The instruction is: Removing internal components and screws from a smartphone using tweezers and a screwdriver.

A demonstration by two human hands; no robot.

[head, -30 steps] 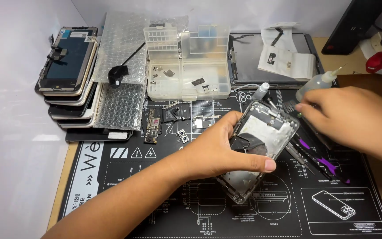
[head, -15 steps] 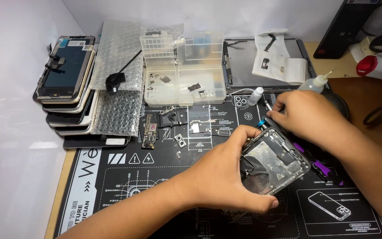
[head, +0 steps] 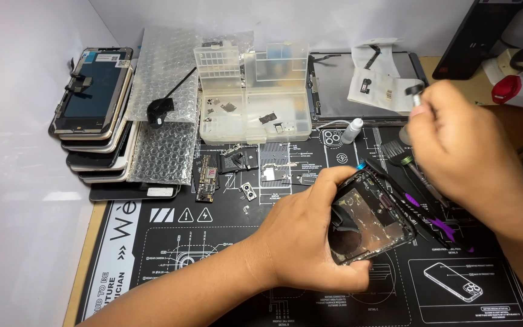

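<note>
My left hand grips an opened phone housing by its left edge and holds it tilted just above the black work mat. The bare metal inside of the housing faces up. My right hand is raised to the right of and behind the housing, apart from it. Its fingers are closed on a thin tool with a dark round end that sticks out above the fingertips. The rest of the tool is hidden by the hand.
A stack of phone screens and bubble wrap lie at the left. A clear parts box stands behind the mat, a small white dropper bottle beside it. A circuit board and purple-handled tools rest on the mat.
My right hand has left the housing and risen toward the back right with the tool. My left hand has turned the housing and kept hold of it.
</note>
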